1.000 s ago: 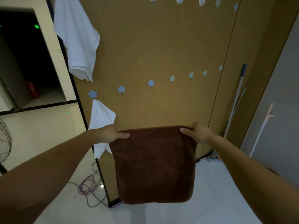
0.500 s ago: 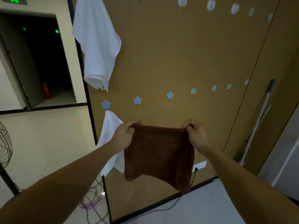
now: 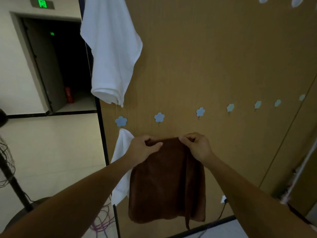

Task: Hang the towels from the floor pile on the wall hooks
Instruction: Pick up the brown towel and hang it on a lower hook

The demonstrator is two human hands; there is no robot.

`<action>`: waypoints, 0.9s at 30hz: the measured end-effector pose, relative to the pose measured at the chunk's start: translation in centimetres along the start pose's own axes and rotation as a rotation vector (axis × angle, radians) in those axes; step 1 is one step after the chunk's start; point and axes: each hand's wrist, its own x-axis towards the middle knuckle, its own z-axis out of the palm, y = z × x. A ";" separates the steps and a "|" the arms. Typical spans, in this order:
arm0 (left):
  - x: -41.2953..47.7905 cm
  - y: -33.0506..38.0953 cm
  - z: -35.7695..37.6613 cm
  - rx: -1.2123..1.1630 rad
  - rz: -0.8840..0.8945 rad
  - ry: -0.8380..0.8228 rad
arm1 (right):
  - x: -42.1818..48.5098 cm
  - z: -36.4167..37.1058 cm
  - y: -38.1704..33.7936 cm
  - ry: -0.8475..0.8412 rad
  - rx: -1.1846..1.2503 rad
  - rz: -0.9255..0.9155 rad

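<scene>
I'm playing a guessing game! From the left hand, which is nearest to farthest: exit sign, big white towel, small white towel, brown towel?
1. Brown towel: in the left hand.
2. Small white towel: just left.
3. Big white towel: above, hanging.
4. Exit sign: top left, far off.

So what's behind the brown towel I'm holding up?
The tan wooden wall panel, and the small white towel hanging from the leftmost blue flower hook peeks out at its left edge. The panel directly behind the brown towel is covered.
</scene>
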 end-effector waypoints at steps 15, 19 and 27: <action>11.3 -3.0 2.8 0.404 -0.152 0.561 | 15.7 6.0 3.9 0.102 -0.219 -0.217; 11.6 -4.2 4.2 0.491 -0.233 0.600 | 15.9 7.5 5.7 0.143 -0.275 -0.265; 12.3 -7.3 7.2 0.324 -0.573 0.197 | 14.2 9.6 7.7 0.047 -0.068 0.018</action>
